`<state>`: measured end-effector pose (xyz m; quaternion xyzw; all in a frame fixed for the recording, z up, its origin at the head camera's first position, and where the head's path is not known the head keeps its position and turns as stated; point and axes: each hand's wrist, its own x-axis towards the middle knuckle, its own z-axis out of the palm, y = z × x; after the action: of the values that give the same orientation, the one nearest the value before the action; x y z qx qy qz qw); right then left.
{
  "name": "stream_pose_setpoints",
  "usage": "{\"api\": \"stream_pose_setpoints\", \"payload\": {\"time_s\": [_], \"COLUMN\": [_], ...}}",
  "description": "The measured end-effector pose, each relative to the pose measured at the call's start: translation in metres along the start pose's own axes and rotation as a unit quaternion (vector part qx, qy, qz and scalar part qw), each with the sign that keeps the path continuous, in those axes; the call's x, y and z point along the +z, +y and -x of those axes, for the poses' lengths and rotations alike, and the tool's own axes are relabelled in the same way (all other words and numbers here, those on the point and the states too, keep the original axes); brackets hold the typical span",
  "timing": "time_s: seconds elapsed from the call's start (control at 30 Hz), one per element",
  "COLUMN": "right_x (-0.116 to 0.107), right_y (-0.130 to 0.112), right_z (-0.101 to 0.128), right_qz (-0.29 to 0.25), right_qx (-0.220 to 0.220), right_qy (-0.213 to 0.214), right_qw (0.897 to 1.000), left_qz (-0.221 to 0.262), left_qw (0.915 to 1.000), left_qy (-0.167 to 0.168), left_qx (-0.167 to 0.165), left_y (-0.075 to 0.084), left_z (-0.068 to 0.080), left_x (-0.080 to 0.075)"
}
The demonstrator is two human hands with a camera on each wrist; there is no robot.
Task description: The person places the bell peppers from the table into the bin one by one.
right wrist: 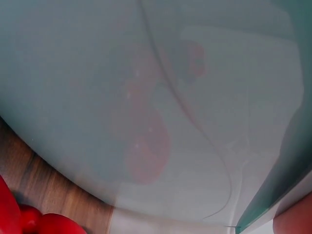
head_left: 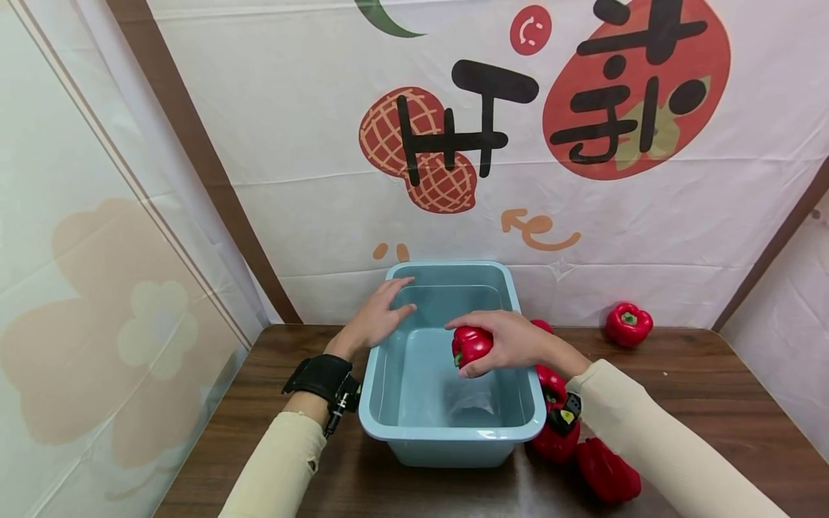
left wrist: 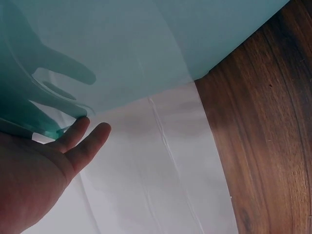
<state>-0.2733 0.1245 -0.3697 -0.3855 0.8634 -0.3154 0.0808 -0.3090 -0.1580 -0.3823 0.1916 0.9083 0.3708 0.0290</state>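
Note:
A light blue plastic basin (head_left: pixel 453 434) stands on the wooden table. Over its inside, my right hand (head_left: pixel 518 338) grips a red bell pepper (head_left: pixel 474 345), its green stem facing down and left. My left hand (head_left: pixel 374 320) rests at the basin's left rim, with thumb and forefinger reaching over the inside. In the left wrist view, two outstretched fingers (left wrist: pixel 90 146) lie along the outside of the basin wall (left wrist: pixel 136 53). The right wrist view is mostly filled by the basin's outer side (right wrist: pixel 73 97), with part of my hand at the lower right corner.
Several red bell peppers (head_left: pixel 609 471) lie along the basin's right side, partly covered by my right forearm. Another red bell pepper (head_left: pixel 628 324) sits at the table's back right. A printed white cloth (head_left: pixel 311 216) hangs behind the table (head_left: pixel 699 410), and another hangs to the left.

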Motion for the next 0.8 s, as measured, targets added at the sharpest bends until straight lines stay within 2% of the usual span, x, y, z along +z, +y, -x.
{"api": "stream_pose_setpoints", "payload": {"time_s": [0.4, 0.8], "right_x": [0.001, 0.0019], "right_y": [-0.0005, -0.0002], "right_z": [-0.0008, -0.0019], "right_qz": [0.035, 0.079], "right_qx": [0.003, -0.012], "right_qy": [-0.012, -0.019], "right_qw": [0.999, 0.997], "left_qz": [-0.002, 0.006], "left_qw": [1.0, 1.0], "left_qy": [-0.001, -0.002], "left_qx": [-0.001, 0.0], "left_y": [0.0022, 0.0021], "left_z": [0.0015, 0.001], "left_x": [-0.0005, 0.0009]}}
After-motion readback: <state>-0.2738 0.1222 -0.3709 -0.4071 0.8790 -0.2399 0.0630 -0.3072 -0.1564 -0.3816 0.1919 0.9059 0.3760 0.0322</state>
